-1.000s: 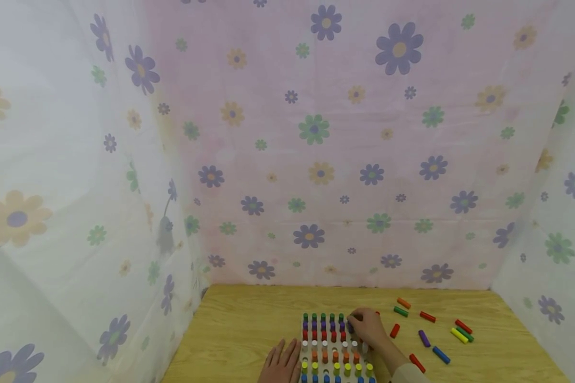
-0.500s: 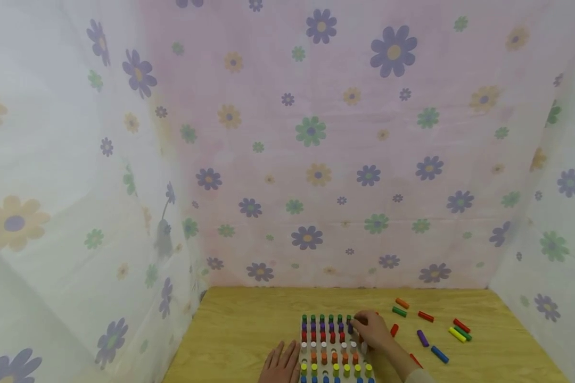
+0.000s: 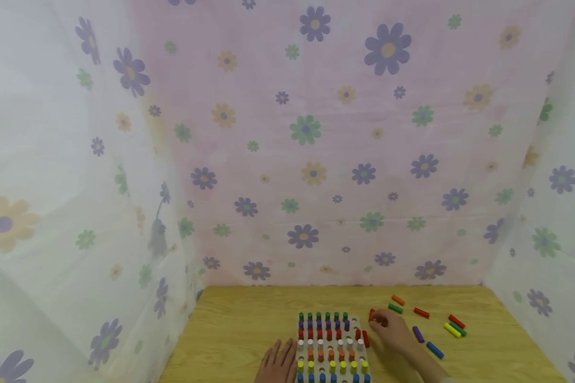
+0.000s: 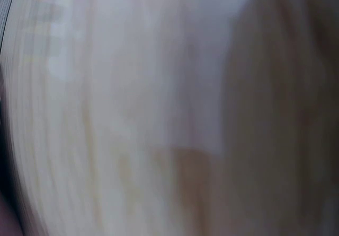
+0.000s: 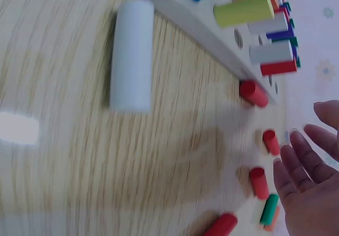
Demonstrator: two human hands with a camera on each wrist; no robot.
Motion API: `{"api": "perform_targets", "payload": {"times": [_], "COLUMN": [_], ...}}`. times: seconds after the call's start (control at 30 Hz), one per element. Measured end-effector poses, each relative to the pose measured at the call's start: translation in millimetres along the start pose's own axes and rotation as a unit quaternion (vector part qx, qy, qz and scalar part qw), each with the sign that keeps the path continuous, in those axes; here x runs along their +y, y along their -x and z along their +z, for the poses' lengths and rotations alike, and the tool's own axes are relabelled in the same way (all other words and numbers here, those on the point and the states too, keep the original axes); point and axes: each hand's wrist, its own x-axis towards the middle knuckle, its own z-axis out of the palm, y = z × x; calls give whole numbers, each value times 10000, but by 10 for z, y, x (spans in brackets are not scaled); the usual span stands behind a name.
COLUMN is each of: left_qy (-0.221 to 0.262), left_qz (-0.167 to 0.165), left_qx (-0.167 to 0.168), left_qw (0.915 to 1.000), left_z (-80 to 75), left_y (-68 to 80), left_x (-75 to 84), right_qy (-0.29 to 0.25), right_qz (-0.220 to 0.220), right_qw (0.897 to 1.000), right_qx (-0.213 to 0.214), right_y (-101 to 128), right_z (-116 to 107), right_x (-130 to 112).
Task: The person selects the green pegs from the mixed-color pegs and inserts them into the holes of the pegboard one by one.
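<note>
A white pegboard (image 3: 359,319) stands at the front middle of the table, with rows of coloured pegs upright in its holes. My left hand (image 3: 276,361) rests flat along the board's left side, fingers straight. To the right of the board my right hand (image 3: 393,331) hovers over the table, near a red peg (image 3: 371,315). In the right wrist view the right hand (image 5: 312,177) has loosely spread fingers with nothing between them. Another red peg (image 3: 366,339) lies against the board's right edge. The left wrist view is blurred and shows mostly wood grain.
Loose pegs lie to the right: orange (image 3: 398,300), green (image 3: 395,308), red (image 3: 421,313), purple (image 3: 418,334), blue (image 3: 435,350) and yellow (image 3: 452,330). A white peg (image 5: 132,55) lies beside the board in the right wrist view. Flowered sheets (image 3: 306,159) enclose the table.
My right hand has left the board's back right corner and moved right, baring holes and pegs there. The left hand keeps its place. The head view has shifted slightly.
</note>
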Motion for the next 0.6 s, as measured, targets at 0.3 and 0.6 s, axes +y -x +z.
{"api": "perform_targets", "payload": {"times": [0.3,0.6], "left_qy": [19,6], "left_qz": [-66,25], "left_qx": [-216,-38], "left_qw": [9997,10000], "left_z": [4,0], "left_y": [13,11], "left_x": [6,-7], "right_qy": [96,223], "right_qz": [308,278], "right_qw": [9994,9993], "right_qx": [-95,101], "right_y": [32,-46], "right_z": [-252,-473], "right_x": [200,360]}}
